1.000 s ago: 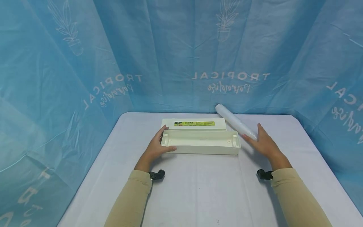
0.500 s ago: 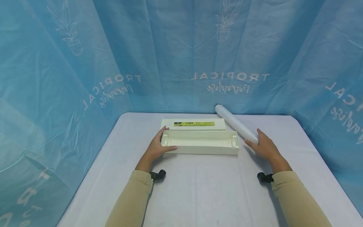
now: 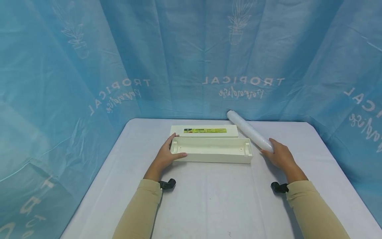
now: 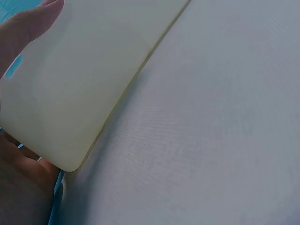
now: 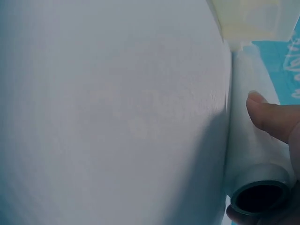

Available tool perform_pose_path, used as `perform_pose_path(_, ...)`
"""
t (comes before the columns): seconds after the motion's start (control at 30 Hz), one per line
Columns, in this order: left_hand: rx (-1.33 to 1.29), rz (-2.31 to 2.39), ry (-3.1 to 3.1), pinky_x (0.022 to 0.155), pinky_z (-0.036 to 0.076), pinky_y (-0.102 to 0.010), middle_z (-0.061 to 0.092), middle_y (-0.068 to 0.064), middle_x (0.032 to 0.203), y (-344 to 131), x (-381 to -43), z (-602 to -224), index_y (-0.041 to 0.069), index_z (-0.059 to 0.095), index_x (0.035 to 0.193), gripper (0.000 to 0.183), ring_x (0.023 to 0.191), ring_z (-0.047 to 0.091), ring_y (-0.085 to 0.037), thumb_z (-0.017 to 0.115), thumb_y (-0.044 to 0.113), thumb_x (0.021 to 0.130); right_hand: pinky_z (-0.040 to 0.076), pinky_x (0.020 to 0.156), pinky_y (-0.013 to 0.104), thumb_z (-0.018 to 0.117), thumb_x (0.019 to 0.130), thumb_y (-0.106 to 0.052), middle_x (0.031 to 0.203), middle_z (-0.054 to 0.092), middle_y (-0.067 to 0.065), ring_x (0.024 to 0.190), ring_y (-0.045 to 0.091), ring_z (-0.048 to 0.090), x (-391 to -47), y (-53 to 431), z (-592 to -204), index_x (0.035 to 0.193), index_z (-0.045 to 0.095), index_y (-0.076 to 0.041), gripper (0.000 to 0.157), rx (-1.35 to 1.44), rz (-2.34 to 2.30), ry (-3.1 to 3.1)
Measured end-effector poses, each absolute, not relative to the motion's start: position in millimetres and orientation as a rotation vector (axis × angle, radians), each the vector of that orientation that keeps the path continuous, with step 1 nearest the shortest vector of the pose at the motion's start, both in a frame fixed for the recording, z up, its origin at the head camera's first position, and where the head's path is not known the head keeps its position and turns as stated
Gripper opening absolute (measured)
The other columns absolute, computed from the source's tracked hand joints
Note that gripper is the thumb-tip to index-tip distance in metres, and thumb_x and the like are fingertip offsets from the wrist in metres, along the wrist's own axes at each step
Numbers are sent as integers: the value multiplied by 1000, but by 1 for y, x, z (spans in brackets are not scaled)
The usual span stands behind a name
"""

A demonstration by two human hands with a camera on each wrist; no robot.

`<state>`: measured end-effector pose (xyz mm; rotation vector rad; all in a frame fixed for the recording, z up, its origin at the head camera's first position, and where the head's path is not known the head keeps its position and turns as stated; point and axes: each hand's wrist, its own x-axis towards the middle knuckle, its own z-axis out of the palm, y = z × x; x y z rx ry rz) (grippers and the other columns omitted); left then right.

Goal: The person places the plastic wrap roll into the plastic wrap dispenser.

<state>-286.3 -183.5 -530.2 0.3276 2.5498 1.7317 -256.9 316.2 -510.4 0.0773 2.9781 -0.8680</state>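
A long cream plastic box (image 3: 212, 158) lies lengthwise on the table, its open trough facing up. My left hand (image 3: 164, 155) grips its left end, thumb on the front wall and fingers behind. In the left wrist view the thumb (image 4: 35, 26) lies along the box's smooth wall (image 4: 84, 89). My right hand (image 3: 280, 155) holds the near end of a white roll of plastic wrap (image 3: 249, 131), which slants away toward the back. In the right wrist view the roll (image 5: 246, 131) shows its dark hollow core, with the thumb (image 5: 274, 119) across its side.
A matching cream lid (image 3: 176, 131) with a green and yellow label (image 3: 205, 130) lies right behind the box. The white-covered table (image 3: 209, 202) ends at a blue printed curtain (image 3: 185, 59) at the back and sides. The roll's far end reaches the back edge.
My right hand has slid slightly down and closed its thumb and fingers around the roll's near end, which has shifted a little toward me. The left hand keeps its grip on the box.
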Motion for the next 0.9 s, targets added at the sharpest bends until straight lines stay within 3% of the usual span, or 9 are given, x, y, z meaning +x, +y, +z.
perform_pose_path(0.4, 308, 1713, 2556, 119, 31, -50, 35, 2, 167, -182, -285, -531, 19, 21, 170, 122, 149, 37, -27, 98, 38, 76, 44, 96, 72, 78, 99, -20, 142, 52, 39, 122, 57, 54, -247, 311, -494, 151, 45, 12, 69, 1, -1039, 3192)
perform_pose_path(0.63, 303, 1704, 2569, 119, 31, -49, 34, 1, 167, -183, -285, -531, 17, 20, 170, 121, 147, 40, -27, 97, 32, 78, 47, 91, 71, 79, 98, -19, 140, 53, 39, 115, 54, 57, -244, 309, -486, 150, 47, 12, 68, 46, -1060, 3218)
perform_pose_path(0.9, 280, 1700, 2572, 119, 32, -50, 35, 2, 167, -183, -284, -530, 21, 22, 170, 121, 148, 38, -27, 98, 37, 77, 51, 86, 68, 78, 99, -21, 138, 55, 39, 107, 50, 59, -242, 313, -478, 151, 49, 10, 67, 59, -1142, 3242)
